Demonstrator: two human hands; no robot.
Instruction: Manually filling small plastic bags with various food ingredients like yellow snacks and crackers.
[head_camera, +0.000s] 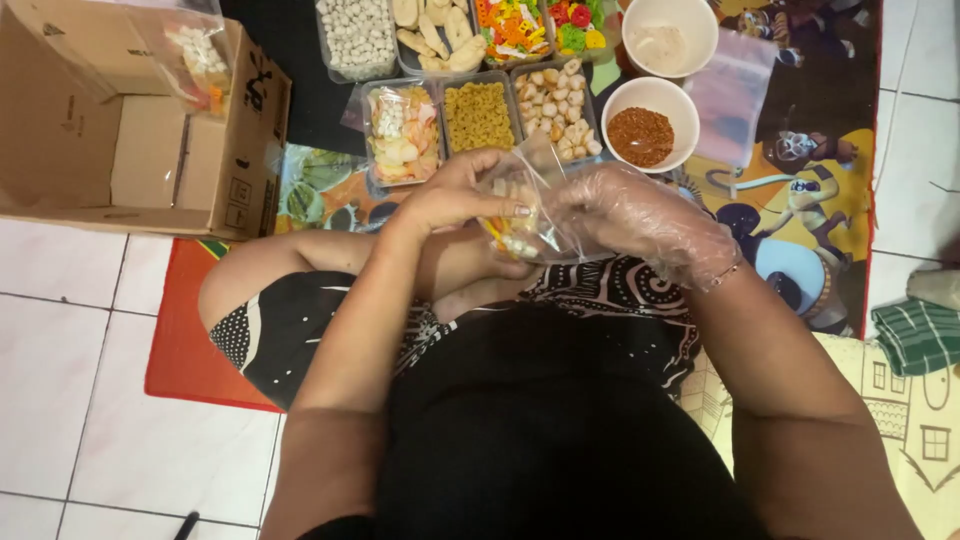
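Note:
My left hand (455, 195) is bare and pinches the top edge of a small clear plastic bag (525, 215) with mixed snack pieces inside. My right hand (640, 220) wears a thin clear plastic glove and grips the same bag from the right side. Both hands hold the bag above my lap, just in front of a row of clear snack trays (478, 115). The bag's lower part is partly hidden by my fingers.
Trays of crackers, macaroni and coloured snacks sit ahead on a patterned mat, with a white bowl of red powder (641, 135) and another white bowl (668, 40). An open cardboard box (130, 130) stands at left. An empty clear bag (730, 95) lies at right. Folded green cloth (918, 335) lies far right.

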